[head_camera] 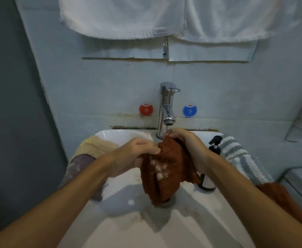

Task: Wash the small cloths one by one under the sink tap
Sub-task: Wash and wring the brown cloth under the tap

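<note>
Rust-brown cloth (166,169) is the thing being washed here — it hangs bunched over the white sink (121,228), right below the chrome tap (166,108), with its lower end dangling down to the drain (166,203). There's a patch of white suds on the front of it. The left hand (139,151) pinches the cloth's upper left edge, fingers curled tight around a fold. The right hand (187,145) grips the top right part, knuckles up just under the spout, fingers wrapped around the fabric. Can't really tell if water is running, it's too blurry at the spout. On the sink's left rim there's a pale yellow cloth (96,145) and a greyish-purple cloth (80,167) draped beside it, partly hidden by the left forearm. On the right rim lies a striped cloth (241,156) — white and grey-blue bands — and next to it a pump bottle (213,147) with a black top, mostly behind the right wrist. Another brown cloth (279,194) sits lower at the right edge. On the wall behind the tap are a red sticker (146,109) and a blue sticker (189,110), one on each side, and white towels (164,17) hang above.
</note>
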`<state>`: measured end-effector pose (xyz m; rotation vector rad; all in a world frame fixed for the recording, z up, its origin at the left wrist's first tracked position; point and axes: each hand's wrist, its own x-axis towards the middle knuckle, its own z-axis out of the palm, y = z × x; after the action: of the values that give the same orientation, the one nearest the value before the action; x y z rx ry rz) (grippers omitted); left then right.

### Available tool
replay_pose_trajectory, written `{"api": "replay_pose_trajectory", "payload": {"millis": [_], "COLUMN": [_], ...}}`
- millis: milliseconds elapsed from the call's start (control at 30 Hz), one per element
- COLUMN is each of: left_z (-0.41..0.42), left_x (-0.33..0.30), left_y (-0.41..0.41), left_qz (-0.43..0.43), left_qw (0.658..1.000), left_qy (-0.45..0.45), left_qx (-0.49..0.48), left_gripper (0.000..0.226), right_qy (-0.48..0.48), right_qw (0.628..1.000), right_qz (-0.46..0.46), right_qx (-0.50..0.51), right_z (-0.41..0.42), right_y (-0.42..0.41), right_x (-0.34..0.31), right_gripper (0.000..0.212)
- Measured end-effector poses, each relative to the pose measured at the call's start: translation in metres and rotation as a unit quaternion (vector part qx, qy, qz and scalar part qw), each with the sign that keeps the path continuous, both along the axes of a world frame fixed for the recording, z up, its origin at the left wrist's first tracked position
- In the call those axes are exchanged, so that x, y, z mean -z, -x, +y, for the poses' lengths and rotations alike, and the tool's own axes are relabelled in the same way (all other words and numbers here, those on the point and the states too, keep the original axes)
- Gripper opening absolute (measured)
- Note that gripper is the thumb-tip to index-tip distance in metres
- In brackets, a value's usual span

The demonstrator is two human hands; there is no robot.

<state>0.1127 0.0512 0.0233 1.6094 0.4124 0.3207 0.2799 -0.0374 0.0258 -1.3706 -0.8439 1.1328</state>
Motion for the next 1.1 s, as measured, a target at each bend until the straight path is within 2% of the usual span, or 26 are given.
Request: {"api": "replay_pose_trajectory", "payload": {"millis": [100,200,300,400,533,633,700,800,867,933,1000,1100], "left_z": [0.002,-0.002,-0.008,-0.012,-0.01,-0.009,-0.008,-0.007,-0.006,-0.007,-0.008,-0.012], "left_x": [0.001,0.006,0.009,0.01,0.012,0.015,0.017,0.02,0.024,0.028,0.03,0.029], "left_y": [-0.005,-0.005,-0.001,0.001,0.003,0.006,0.005,0.001,-0.004,-0.009,-0.015,-0.023], "left_qz": [0.037,0.061,0.0,-0.035,-0.025,-0.009,0.003,-0.016,-0.05,-0.075,-0.082,-0.086], "left_qw": [0.998,0.997,0.997,0.996,0.997,0.994,0.993,0.996,0.996,0.994,0.989,0.978], "left_qy": [0.018,0.014,-0.054,-0.069,-0.066,-0.09,-0.104,-0.091,-0.065,-0.009,0.065,0.147], "left_qx": [0.042,0.044,0.059,0.037,0.038,0.06,0.061,0.014,-0.036,-0.082,-0.107,-0.117], "left_gripper": [0.023,0.046,0.067,0.053,0.031,0.051,0.063,0.068,0.068,0.066,0.063,0.063], "right_qy": [-0.016,-0.047,-0.048,-0.048,-0.046,-0.055,-0.061,-0.098,-0.173,-0.259,-0.307,-0.317], "right_qw": [1.0,0.995,0.984,0.978,0.973,0.973,0.967,0.942,0.917,0.875,0.835,0.79], "right_qz": [-0.021,-0.065,-0.149,-0.184,-0.2,-0.187,-0.22,-0.292,-0.292,-0.315,-0.385,-0.471], "right_qx": [0.005,0.059,0.087,0.091,0.107,0.121,0.111,0.136,0.21,0.262,0.246,0.232], "right_z": [-0.002,0.0,0.003,0.004,0.008,0.009,0.009,0.008,0.006,0.003,0.001,0.012], "right_y": [-0.001,-0.002,-0.002,-0.003,-0.006,-0.01,-0.011,-0.008,-0.005,-0.006,-0.007,-0.011], "right_x": [0.001,0.001,0.001,0.003,0.005,0.005,0.004,0.0,-0.006,-0.017,-0.03,-0.042], "right_gripper": [0.015,0.017,0.021,0.024,0.02,0.016,0.02,0.03,0.035,0.041,0.047,0.043]}}
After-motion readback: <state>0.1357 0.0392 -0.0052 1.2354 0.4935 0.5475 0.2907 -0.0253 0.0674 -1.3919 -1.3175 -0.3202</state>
